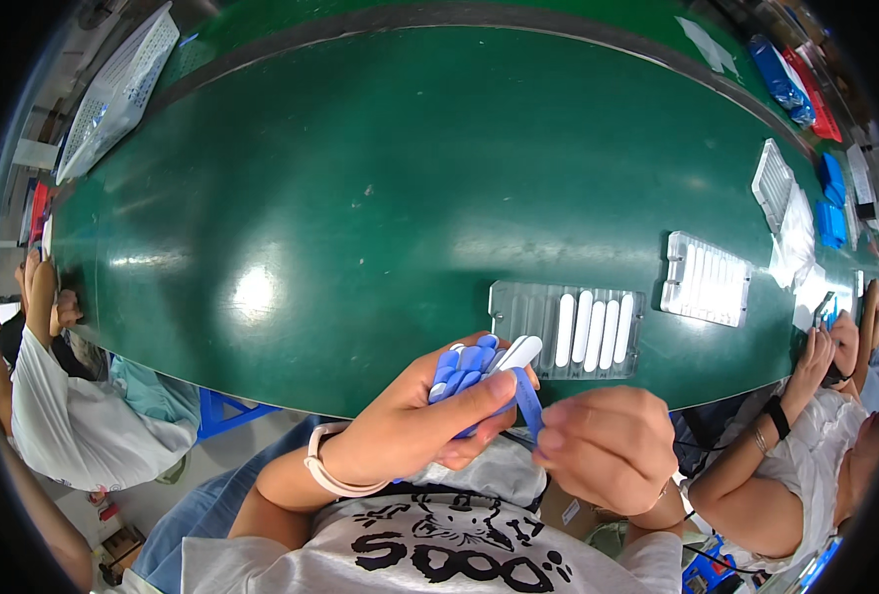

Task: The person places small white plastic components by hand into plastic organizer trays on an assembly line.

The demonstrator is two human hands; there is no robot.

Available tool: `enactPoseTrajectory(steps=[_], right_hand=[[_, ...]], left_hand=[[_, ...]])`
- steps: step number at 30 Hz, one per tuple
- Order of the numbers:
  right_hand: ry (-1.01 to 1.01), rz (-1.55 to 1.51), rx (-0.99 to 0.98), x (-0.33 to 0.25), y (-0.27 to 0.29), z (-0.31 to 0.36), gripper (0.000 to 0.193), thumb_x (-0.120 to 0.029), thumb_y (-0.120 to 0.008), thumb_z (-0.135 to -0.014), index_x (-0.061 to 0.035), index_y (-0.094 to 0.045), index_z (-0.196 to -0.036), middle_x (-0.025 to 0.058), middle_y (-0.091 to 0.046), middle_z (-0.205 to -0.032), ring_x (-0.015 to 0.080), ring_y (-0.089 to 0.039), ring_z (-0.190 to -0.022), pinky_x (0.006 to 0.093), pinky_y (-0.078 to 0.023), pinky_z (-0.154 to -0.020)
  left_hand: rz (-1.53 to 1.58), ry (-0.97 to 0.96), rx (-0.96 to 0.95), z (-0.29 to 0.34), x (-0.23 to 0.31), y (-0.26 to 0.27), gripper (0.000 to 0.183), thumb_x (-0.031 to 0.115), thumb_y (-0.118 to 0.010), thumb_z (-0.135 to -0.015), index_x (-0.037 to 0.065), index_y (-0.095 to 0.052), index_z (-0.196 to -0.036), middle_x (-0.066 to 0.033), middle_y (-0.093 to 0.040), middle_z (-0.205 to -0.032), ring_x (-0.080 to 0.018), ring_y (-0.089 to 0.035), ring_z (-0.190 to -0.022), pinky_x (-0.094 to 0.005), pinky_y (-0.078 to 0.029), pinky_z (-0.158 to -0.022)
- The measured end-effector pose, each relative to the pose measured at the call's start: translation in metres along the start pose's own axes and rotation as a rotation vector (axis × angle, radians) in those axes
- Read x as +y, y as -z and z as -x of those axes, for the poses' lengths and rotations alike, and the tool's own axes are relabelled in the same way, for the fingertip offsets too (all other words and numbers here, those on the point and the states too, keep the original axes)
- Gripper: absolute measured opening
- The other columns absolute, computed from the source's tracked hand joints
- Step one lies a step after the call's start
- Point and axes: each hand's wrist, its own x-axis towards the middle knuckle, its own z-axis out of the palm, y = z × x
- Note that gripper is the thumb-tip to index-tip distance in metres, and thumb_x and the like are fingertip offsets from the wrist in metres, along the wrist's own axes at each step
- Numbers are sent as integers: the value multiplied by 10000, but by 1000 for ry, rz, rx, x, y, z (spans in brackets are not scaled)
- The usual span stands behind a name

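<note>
My left hand (385,436) is closed around a bunch of flat, round-ended strips (459,371), some showing blue faces and others white. Its thumb presses across the bundle. From the right side of the bunch a single blue strip (529,404) angles down, its lower end pinched by the fingertips of my right hand (613,445). Just beyond my hands, a clear slotted tray (518,319) lies on the green table (360,198). Several white strips (596,332) stand side by side in its right part; the left slots hold none that I can see.
A second clear tray (672,282) with white strips lies to the right, and another slotted tray (773,186) beside crumpled clear plastic (796,238) farther off. A white basket (122,94) stands far left. Co-workers sit at both sides, one person's hand (818,351) at the right edge.
</note>
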Motion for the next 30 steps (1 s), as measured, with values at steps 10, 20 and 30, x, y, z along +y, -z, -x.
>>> enactPoseTrajectory(steps=[10, 20, 30], right_hand=[[-508, 127, -281, 52, 9, -28, 118, -55, -742, -684, -55, -676, -781, 35, -609, -934, 241, -494, -893, 332, -433, -778], [-751, -444, -392, 18, 6, -49, 239, -46, -766, -700, -42, -697, -928, 41, -657, -794, 107, -532, -638, 237, -418, -583], [-729, -358, -212, 8, 4, -44, 123, 8, -683, -775, -9, -682, -897, 81, -642, -743, 117, -574, -606, 226, -422, -502]], left_hand=[[35, 16, 34, 8, -2, 5, 250, 249, -536, -936, 19, -481, -1016, -41, -457, -658, -53, -335, -438, -214, -228, -370], [-151, 20, -29, 10, 7, 5, 251, 246, -506, -955, 9, -490, -1038, -14, -459, -677, -47, -338, -498, -206, -247, -431], [-268, -115, 19, 6, 10, 18, 241, 240, -497, -972, 46, -505, -1114, 21, -483, -704, -27, -381, -548, -189, -294, -466]])
